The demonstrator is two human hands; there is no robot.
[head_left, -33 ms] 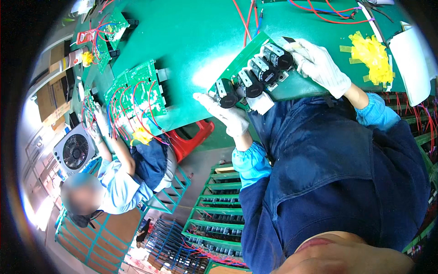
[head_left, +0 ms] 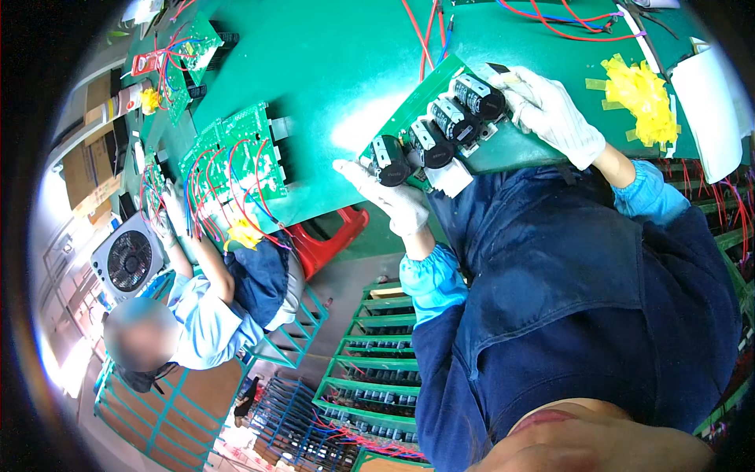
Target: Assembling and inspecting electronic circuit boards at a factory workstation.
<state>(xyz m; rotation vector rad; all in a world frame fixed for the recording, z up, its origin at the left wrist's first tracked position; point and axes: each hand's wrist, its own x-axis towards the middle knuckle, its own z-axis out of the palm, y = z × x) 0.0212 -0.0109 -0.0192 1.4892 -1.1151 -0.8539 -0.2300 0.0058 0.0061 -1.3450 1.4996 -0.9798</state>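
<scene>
A green circuit board (head_left: 421, 93) with several large black capacitors (head_left: 454, 118) on it is held in front of me, over the near edge of the table. My left hand (head_left: 387, 197), in a white glove, grips its left end beside a capacitor. The other end is gripped by my gloved right hand (head_left: 546, 112), whose fingers curl round the corner. A white piece (head_left: 450, 179) sticks out from the board's near side. Parts of my fingers are hidden behind the board. Red and blue wires (head_left: 429, 39) lie on the table just beyond it.
The green tabletop (head_left: 330, 79) bears a wired circuit board (head_left: 236, 161) at the left and a yellow tape clump (head_left: 633, 98) at the right. A co-worker (head_left: 212, 315) sits at the left by a red stool (head_left: 334, 240). Green racks (head_left: 370, 362) stand below.
</scene>
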